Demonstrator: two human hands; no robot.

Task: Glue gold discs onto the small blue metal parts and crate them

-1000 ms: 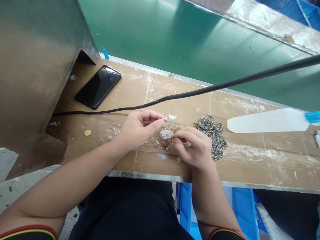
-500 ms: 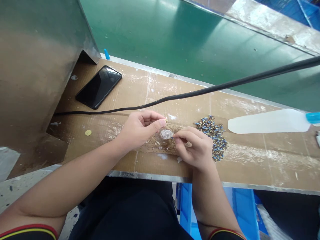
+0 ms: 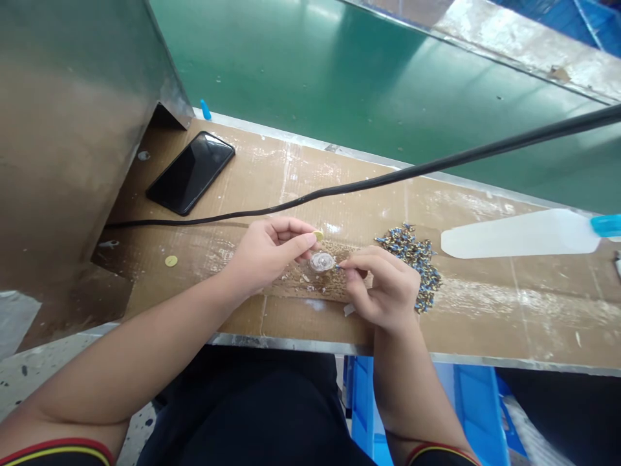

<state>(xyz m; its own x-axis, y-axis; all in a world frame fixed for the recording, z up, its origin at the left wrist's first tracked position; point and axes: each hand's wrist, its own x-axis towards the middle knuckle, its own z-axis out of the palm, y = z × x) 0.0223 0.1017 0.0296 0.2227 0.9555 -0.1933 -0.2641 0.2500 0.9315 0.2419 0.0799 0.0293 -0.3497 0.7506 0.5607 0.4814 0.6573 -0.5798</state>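
from my distant seat i can't identify the small blue-tipped part (image 3: 338,266) pinched in the right hand (image 3: 383,288); nor whether it touches the clear round piece (image 3: 322,261) at its nine o'clock, whose surface detail blurs out. the left hand's (image 3: 274,255) thumb covers some of the yellow disc (image 3: 318,235). the right hand hides part of the pile (image 3: 412,255), its single pieces too small for me to separate. my view crops the bottle's (image 3: 521,234) blue cap (image 3: 606,226) at three o'clock, the black cable (image 3: 412,172) past two, and the blue crate (image 3: 478,408) between four and five.
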